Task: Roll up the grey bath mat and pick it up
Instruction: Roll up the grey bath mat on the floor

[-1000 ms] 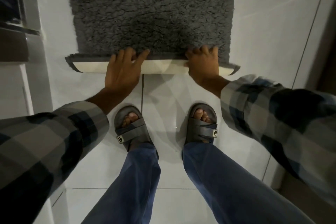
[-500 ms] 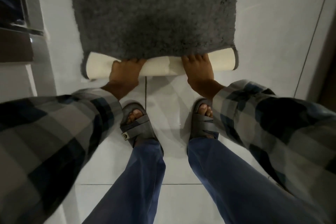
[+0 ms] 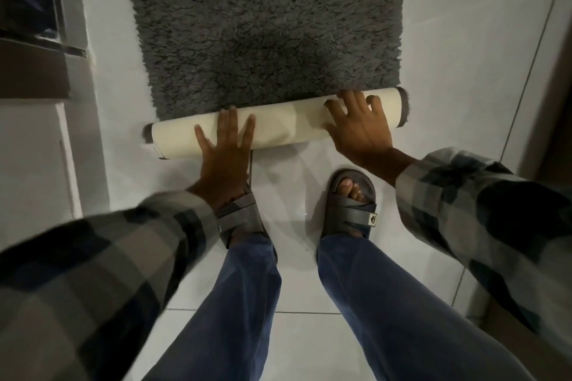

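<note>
Grey sandals (image 3: 349, 204) stand near the rolled mat (image 3: 278, 124).

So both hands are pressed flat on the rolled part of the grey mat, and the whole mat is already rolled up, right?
Not quite. The head view shows the left hand and right hand flat on the cream-backed roll, but only the near end is rolled. Most of the grey bath mat lies flat on the white tiled floor beyond the roll.

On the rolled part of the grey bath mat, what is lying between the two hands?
Nothing: in the head view only the roll's bare cream backing spans between the left hand and right hand.
</note>
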